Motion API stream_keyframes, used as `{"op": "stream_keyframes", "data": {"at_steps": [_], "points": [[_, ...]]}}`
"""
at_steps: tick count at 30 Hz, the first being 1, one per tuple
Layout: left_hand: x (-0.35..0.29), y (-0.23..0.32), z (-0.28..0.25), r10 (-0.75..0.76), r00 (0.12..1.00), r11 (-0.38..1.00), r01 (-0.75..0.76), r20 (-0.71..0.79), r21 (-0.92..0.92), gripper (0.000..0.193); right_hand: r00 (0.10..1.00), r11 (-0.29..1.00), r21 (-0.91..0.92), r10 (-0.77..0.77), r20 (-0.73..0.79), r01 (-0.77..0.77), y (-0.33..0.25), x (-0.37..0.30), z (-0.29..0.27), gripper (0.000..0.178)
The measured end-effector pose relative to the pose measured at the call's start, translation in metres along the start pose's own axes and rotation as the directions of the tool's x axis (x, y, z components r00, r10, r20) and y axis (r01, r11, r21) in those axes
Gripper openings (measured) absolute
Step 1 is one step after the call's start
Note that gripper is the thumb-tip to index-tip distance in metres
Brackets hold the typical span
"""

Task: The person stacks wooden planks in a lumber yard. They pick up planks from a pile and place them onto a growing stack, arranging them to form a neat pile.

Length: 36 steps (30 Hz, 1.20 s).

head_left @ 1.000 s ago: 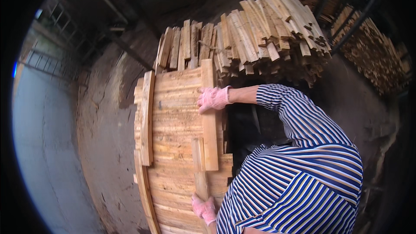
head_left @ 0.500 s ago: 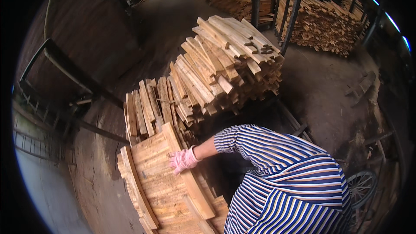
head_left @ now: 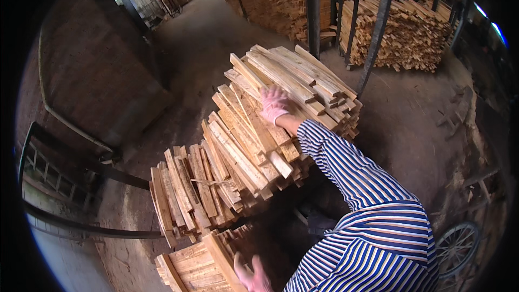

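Observation:
My right hand [head_left: 274,104], in a pink glove, rests its spread fingers on top of a large pile of rough wooden slats [head_left: 243,121]. Its arm, in a striped sleeve, stretches up from the lower right. At the lower edge, my left hand [head_left: 253,277] is partly cut off; its thumb and fingers stand apart with nothing visible between them. It is just right of a long wooden batten [head_left: 220,257] that lies across a neat stack of slats [head_left: 197,266]. A second batten [head_left: 172,273] lies along that stack's left side.
Shorter slats [head_left: 186,184] lean in a row between pile and stack. Dark metal bars [head_left: 92,227] stand at left. Behind are upright posts [head_left: 377,30] and more wood stacks [head_left: 403,30]. A spoked wheel [head_left: 457,249] is at lower right.
My right hand has left the batten on the neat stack and reached up and right onto the slat pile. My left hand has come into view at the lower edge. The view has shifted.

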State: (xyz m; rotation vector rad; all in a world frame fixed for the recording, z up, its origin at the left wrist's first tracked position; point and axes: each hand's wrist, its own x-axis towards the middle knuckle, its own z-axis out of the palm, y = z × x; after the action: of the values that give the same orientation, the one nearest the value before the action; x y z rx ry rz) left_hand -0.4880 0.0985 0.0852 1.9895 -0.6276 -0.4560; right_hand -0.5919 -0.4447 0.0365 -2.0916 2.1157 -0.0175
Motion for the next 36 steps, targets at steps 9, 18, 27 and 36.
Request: {"op": "stream_keyframes", "data": {"at_steps": [9, 18, 27, 36], "points": [[0.23, 0.024, 0.287, 0.009, 0.785, 0.949, 0.188, 0.619, -0.252, 0.074, 0.927, 0.886, 0.407, -0.322, 0.194, 0.222, 0.106, 0.058, -0.043, 0.075], [0.274, 0.115, 0.375, -0.255, 0.581, 0.967, 0.145, 0.773, 0.211, 0.094, 0.949, 0.918, 0.36, 0.049, 0.311, -0.165, 0.104, -0.015, -0.047, 0.098], [0.322, 0.101, 0.397, -0.268, 0.501, 0.893, 0.449, 0.823, 0.018, 0.083, 0.902, 0.916, 0.396, -0.22, 0.373, 0.06, 0.064, -0.055, -0.004, 0.105], [0.322, 0.113, 0.384, -0.205, 0.38, 0.85, 0.526, 0.902, -0.028, 0.075, 0.878, 0.618, 0.64, 0.197, 0.436, -0.457, 0.093, -0.08, 0.068, 0.115]]}}
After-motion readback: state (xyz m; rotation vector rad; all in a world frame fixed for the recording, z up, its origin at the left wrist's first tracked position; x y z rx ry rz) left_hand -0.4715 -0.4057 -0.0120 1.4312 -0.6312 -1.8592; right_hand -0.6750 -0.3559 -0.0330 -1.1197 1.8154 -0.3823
